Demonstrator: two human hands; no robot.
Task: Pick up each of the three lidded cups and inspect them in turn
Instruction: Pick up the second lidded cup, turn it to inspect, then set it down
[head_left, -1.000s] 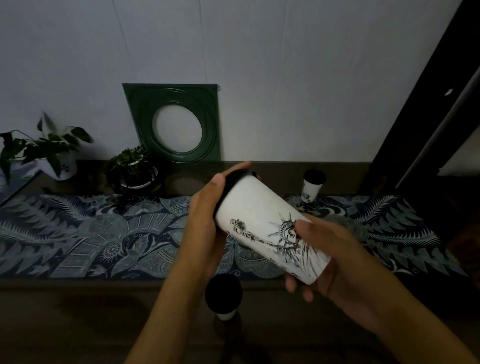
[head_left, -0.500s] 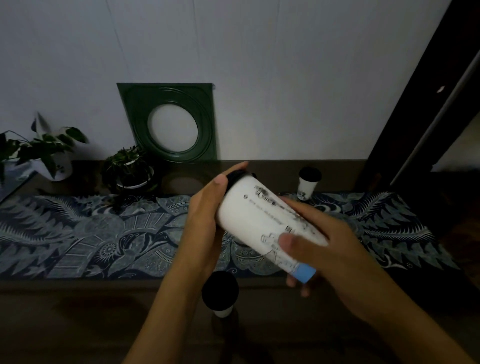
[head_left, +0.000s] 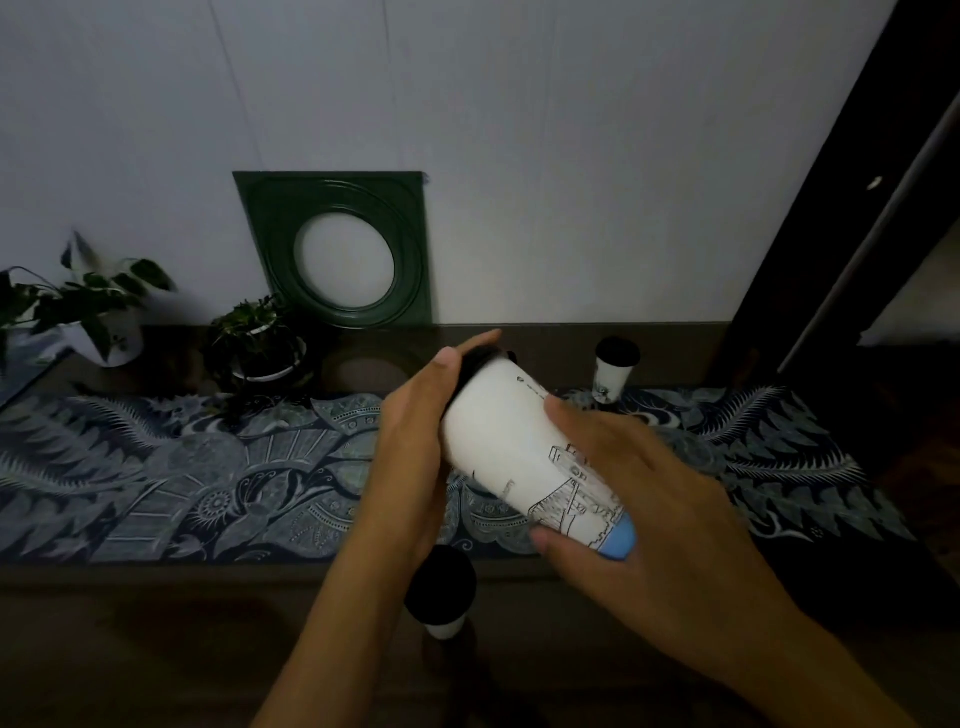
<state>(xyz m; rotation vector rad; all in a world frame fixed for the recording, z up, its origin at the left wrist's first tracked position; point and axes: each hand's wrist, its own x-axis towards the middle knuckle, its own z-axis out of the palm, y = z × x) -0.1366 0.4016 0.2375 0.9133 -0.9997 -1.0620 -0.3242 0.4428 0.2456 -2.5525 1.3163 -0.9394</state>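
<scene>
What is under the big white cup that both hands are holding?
Below the held cup a second cup stands upright near the table's front edge, black lid up. The left forearm covers part of it.

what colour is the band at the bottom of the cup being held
Light blue, on the base end of the held cup, by the right hand; head view.

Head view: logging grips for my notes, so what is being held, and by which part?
White cup, tilted: left hand at the lidded end, right hand around the base end.
</scene>
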